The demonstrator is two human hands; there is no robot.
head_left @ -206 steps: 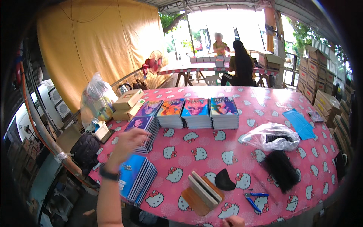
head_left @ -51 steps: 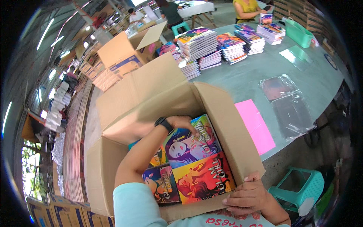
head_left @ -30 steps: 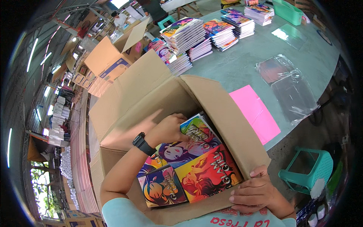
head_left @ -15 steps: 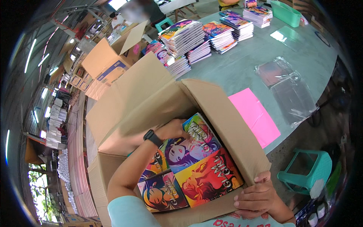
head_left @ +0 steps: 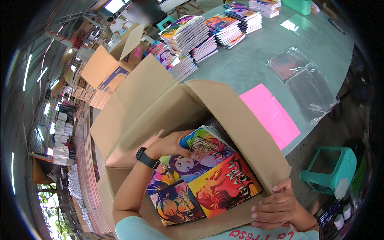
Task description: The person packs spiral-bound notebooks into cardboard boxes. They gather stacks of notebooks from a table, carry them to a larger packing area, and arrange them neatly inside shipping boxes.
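An open cardboard box (head_left: pixel 244 120) stands in front of me, holding several bright illustrated notebooks in side-by-side stacks. My left hand (head_left: pixel 170 145), a dark watch on its wrist, reaches inside at the far end. Its thumb lies over the cover of a blue and purple notebook (head_left: pixel 206 154); the other fingers are hidden along that stack's left side. Nearer me are a red and yellow notebook (head_left: pixel 226 186) and a dark purple one (head_left: pixel 181 205). Another colourful notebook (head_left: pixel 163 174) is partly covered by my forearm. My right hand (head_left: pixel 276 208) grips the box's near right corner.
A grey-green table (head_left: pixel 248 60) beyond the box carries stacked notebooks (head_left: pixel 186 34), a pink sheet (head_left: pixel 270 116) and clear plastic sleeves (head_left: pixel 310 88). A green stool (head_left: pixel 332 170) stands at the right. Another open carton (head_left: pixel 108 72) sits far left, with people behind it.
The far stack under my left hand has shifted left and tilted, and a dark gap now shows on its right. My right hand stays at the box corner. The view has shifted slightly.
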